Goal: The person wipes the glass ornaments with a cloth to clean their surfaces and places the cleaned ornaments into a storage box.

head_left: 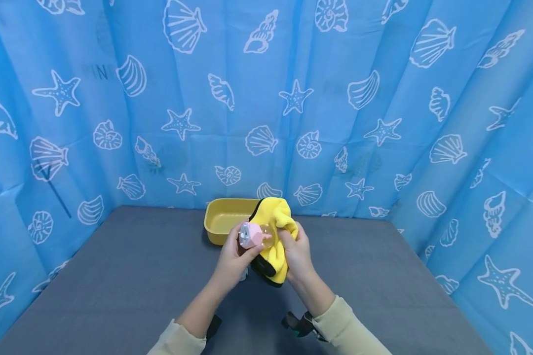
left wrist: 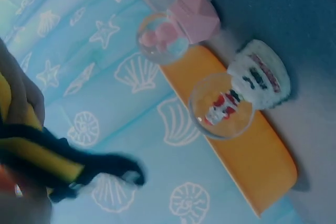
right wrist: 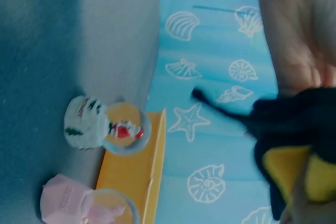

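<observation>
A blue curtain (head_left: 266, 98) printed with white shells and starfish hangs behind a grey table (head_left: 364, 276), on which a yellow bin (head_left: 214, 236) stands toward the back. In front of the bin, above the table, the person holds a clear ball on a pink base, a snow globe (head_left: 252, 236), tipped on its side with the base toward the left. The left hand (head_left: 232, 259) grips that base, fingers curled about the far side and thumb pressed along the near one. The right hand (head_left: 299, 256) is closed on a yellow cloth (head_left: 273, 212) with black edging, bunching it beside and behind the clear ball; whether the cloth presses on the ball is hard to tell. The wrist views show two more globes upright before the bin, a white-based Santa globe (left wrist: 241, 92) and a pink-based globe (left wrist: 184, 22), near each other, neither gripped.
</observation>
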Available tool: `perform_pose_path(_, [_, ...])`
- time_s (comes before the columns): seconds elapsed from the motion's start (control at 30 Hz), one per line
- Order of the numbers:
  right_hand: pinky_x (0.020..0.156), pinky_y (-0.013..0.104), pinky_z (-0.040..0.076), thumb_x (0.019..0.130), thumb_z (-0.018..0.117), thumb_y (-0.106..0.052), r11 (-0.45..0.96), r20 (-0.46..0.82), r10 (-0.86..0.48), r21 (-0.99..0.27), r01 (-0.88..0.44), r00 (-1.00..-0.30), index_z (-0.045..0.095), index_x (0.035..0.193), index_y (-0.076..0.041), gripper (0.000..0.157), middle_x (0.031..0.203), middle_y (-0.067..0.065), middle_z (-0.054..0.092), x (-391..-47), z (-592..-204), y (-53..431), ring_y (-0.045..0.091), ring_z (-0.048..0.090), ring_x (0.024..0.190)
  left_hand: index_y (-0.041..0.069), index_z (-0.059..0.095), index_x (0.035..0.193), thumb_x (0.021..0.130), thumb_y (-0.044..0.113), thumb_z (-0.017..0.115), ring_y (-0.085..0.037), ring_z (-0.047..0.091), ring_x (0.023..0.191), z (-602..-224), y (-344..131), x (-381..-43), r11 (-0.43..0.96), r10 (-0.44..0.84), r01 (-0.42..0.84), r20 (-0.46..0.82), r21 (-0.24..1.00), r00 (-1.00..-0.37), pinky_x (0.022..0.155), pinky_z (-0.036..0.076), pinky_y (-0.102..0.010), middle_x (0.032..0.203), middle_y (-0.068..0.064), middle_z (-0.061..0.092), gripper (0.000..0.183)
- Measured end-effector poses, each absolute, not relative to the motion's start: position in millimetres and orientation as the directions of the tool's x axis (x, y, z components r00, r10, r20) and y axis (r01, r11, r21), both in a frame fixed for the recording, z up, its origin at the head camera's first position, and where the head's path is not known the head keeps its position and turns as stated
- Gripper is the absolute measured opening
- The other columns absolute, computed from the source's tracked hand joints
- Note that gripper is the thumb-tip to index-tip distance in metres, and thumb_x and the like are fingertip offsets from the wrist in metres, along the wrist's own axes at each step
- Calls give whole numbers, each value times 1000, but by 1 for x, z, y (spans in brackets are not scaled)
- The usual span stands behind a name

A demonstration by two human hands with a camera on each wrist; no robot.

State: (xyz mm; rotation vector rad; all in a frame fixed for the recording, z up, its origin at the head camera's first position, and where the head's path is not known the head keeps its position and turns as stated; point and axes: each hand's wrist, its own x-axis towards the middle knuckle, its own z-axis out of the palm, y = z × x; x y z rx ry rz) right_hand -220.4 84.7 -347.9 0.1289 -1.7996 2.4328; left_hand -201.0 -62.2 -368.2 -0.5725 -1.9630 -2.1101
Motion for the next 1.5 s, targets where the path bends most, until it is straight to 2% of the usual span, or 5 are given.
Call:
perform_pose_path(0.33, [77, 31, 54, 98, 55, -13, -188, 132, -122, -976, -108, -984, 43, 123, 4, 32, 104, 12, 53, -218, -350, 87, 18, 61, 89, -5, 42, 129, 91, 13, 68, -17, 55, 100, -366, -68, -199, -165, -31, 356, 356, 920, -934, 85, 48, -23, 122, -19, 57, 50])
perform_pose_path(0.83, [71, 31, 51, 97, 54, -6, -111, 489, -185, -872, -477, -852, 45, 117, 6, 25, 100, 8, 51, -214, -341, 94, 17, 58, 86, -2, 38, 130, 99, 60, 23, -8, 57, 64, -351, -76, -192, -391, 280, -54, 63, 919, -958, 56, 43, -19, 86, -1, 60, 71])
perform_pose_path(1.1, [70, 33, 51, 92, 63, -5, 33, 492, -414, -833, -553, -766, 59, 104, 2, 15, 134, 20, 50, -212, -345, 91, 25, 53, 95, 8, 47, 104, 98, 62, 13, -10, 48, 53, -352, -73, -188, -323, 319, -86, 23, 943, -948, 49, 37, -21, 69, 1, 54, 64])
perform_pose_path(1.33, [56, 27, 44, 85, 60, 3, 129, 520, -314, -805, -578, -794, 55, 92, 0, 9, 88, 10, 53, -216, -352, 80, 17, 50, 69, 11, 45, 74, 100, 58, 12, -11, 46, 51, -358, -72, -190, -290, 327, -85, 15, 953, -945, 48, 35, -22, 64, 0, 51, 64])
perform_pose_path(1.5, [51, 25, 41, 84, 59, 3, 129, 560, -229, -793, -595, -796, 54, 90, 0, 8, 79, 6, 49, -220, -357, 77, 13, 48, 61, 7, 52, 91, 100, 61, 17, -10, 47, 53, -361, -76, -195, -253, 380, -83, 20, 964, -925, 48, 35, -21, 67, 0, 52, 65])
